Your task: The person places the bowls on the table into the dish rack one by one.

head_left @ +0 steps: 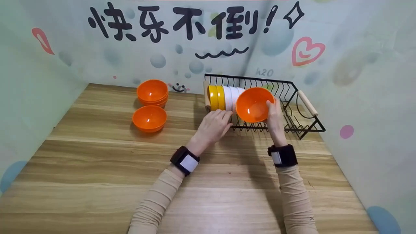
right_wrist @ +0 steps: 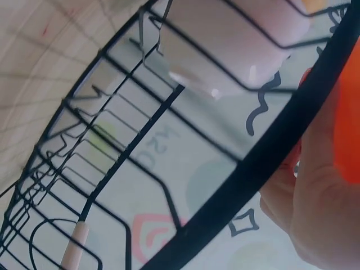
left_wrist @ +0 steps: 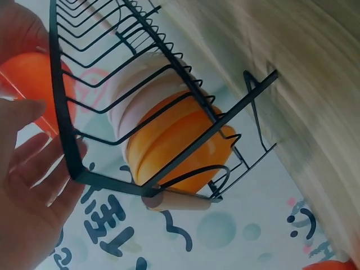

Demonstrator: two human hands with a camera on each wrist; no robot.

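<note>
The right hand [head_left: 274, 118] is pinching an orange bowl [head_left: 254, 104] by its rim, tilting it on edge over the wire rack [head_left: 305, 130]; the left hand [head_left: 214, 125], fingers spread, is resting against the rack's near rail, apparently steadying it. Yellow and white bowls [head_left: 224, 97] are standing upright in the slots.

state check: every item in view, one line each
left hand: fingers relaxed, resting on the rack's front rail
right hand: grips the rim of the held orange bowl
held orange bowl: tilted on edge at the rack
dish rack: upright on the table, right half unfilled
yellow and white bowls: standing on edge in the rack
orange bowl stack: nested, upright
single orange bowl: upright, apart
</note>
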